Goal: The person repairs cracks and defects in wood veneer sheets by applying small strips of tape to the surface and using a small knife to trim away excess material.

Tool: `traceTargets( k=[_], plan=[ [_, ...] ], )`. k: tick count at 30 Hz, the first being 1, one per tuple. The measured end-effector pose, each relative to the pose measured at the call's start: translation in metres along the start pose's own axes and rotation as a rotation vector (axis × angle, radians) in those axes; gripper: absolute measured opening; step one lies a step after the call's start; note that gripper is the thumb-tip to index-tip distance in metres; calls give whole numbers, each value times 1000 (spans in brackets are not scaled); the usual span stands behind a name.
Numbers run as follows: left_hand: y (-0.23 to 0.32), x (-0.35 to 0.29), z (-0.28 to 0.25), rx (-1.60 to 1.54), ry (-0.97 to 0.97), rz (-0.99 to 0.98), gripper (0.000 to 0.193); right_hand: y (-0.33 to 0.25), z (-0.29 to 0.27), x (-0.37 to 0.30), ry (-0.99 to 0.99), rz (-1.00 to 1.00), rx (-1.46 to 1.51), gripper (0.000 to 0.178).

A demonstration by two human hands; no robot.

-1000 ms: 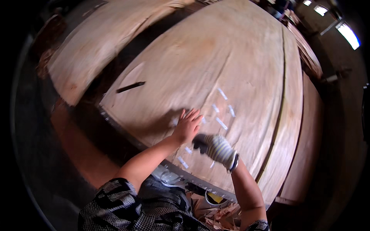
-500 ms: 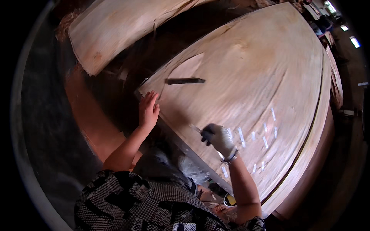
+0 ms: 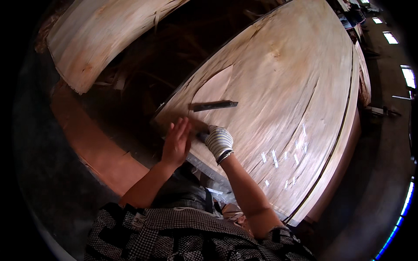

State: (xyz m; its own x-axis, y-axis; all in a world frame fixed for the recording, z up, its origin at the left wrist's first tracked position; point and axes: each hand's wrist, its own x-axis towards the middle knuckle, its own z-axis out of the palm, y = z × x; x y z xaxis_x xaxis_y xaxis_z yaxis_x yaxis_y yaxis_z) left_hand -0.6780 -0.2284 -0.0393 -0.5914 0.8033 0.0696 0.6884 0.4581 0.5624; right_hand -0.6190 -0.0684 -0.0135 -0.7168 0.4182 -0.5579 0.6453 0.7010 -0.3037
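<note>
My bare left hand lies open, flat at the near edge of the veneer sheet; my gloved right hand curls beside it, grip unclear; thin, brittle, best lifted by its edge

A wood-veneer workshop. Large thin veneer sheets lie stacked on a broad work table; a second pile of sheets stands across a dark aisle. Strip ceiling lights and a bare floor mark an industrial hall.

Bare left hand, gloved right hand, veneer sheet edge, dark blade
</note>
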Motion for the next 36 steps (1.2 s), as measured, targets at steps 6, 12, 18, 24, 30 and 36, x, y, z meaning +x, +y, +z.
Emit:
traceTargets(
  k=[6, 12, 18, 24, 30, 36],
  plan=[
    [2, -1, -2, -4, -214, 130, 57, 3, 5, -18, -14, -264, -62, 25],
    [3, 55, -26, -198, -28, 119, 36, 83, -77, 43, 166, 64, 626, 13],
    [-22, 187, 5, 50, 183, 16, 56, 41, -130, 122, 145, 175, 822, 17],
    [-8, 238, 37, 47, 164, 130, 56, 75, -117, 178, 121, 337, 659, 24],
    [-28, 253, 56, 91, 14, 450, 44, 68, -106, 179, 206, 182, 560, 21],
    [-16, 284, 18, -79, -129, 280, 34, 108, -147, 168, 275, 289, 298, 17]
  ],
)
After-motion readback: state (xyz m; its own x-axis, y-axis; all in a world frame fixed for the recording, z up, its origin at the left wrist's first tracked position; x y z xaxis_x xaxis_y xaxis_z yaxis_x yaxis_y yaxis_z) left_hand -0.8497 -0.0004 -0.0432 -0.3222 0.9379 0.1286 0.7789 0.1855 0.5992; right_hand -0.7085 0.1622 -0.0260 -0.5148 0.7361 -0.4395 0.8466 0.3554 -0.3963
